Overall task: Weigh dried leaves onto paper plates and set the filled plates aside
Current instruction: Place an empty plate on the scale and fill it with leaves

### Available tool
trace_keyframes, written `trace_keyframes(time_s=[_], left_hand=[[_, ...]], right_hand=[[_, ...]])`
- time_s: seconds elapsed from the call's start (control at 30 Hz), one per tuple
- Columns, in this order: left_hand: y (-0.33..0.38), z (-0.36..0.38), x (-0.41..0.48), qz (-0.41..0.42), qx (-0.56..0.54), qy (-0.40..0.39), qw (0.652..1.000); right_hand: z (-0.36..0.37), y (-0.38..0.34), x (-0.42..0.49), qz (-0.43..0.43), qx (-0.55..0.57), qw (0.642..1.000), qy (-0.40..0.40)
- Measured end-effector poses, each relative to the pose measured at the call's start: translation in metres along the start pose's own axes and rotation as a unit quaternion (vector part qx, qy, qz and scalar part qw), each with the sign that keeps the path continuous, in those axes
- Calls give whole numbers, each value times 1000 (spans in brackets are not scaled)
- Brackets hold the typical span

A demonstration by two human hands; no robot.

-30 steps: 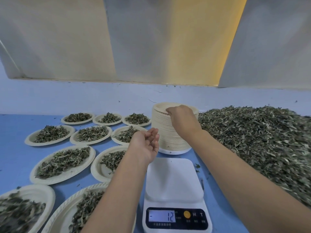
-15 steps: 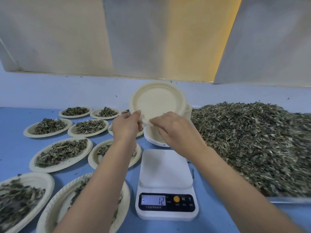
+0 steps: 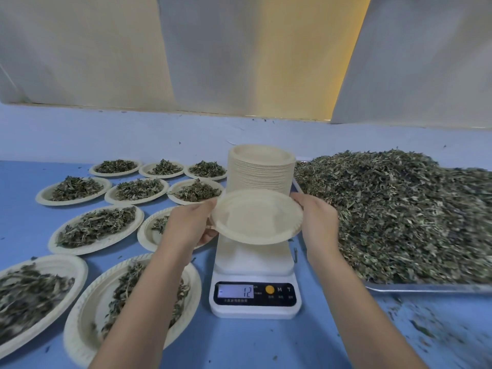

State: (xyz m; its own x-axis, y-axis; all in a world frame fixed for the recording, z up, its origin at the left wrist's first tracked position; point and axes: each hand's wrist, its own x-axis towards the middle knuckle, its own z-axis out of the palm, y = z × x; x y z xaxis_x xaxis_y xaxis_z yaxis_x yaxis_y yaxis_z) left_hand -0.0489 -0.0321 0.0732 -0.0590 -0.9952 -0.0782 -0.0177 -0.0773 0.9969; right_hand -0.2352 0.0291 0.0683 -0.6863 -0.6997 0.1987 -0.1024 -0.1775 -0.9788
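Observation:
An empty paper plate (image 3: 257, 217) hangs level just above the white scale (image 3: 254, 265), whose display (image 3: 235, 291) reads 12. My left hand (image 3: 190, 227) grips the plate's left rim and my right hand (image 3: 316, 222) grips its right rim. Behind the plate stands a tall stack of empty paper plates (image 3: 261, 171). A big heap of dried leaves (image 3: 399, 211) fills a metal tray (image 3: 426, 287) on the right. Several filled plates (image 3: 97, 229) lie on the blue table to the left.
The filled plates reach from the far row (image 3: 162, 169) down to the near left corner (image 3: 32, 296), one (image 3: 80, 331) partly under my left forearm. Loose leaf bits (image 3: 420, 331) are scattered on the table at the near right. A pale wall closes the back.
My right hand lifted one plate off the stack and my left hand joined it. Both hands then brought the plate down from a tilted position to level above the scale.

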Motion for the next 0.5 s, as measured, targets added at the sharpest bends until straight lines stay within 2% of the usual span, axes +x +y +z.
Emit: trace_keyframes(time_s=[0.27, 0.5], left_hand=[[-16, 1, 12, -89, -8, 25, 996], [-19, 1, 15, -96, -7, 29, 995]], right_hand=[[3, 24, -5, 25, -56, 998, -9], [2, 31, -3, 9, -75, 997, -15]])
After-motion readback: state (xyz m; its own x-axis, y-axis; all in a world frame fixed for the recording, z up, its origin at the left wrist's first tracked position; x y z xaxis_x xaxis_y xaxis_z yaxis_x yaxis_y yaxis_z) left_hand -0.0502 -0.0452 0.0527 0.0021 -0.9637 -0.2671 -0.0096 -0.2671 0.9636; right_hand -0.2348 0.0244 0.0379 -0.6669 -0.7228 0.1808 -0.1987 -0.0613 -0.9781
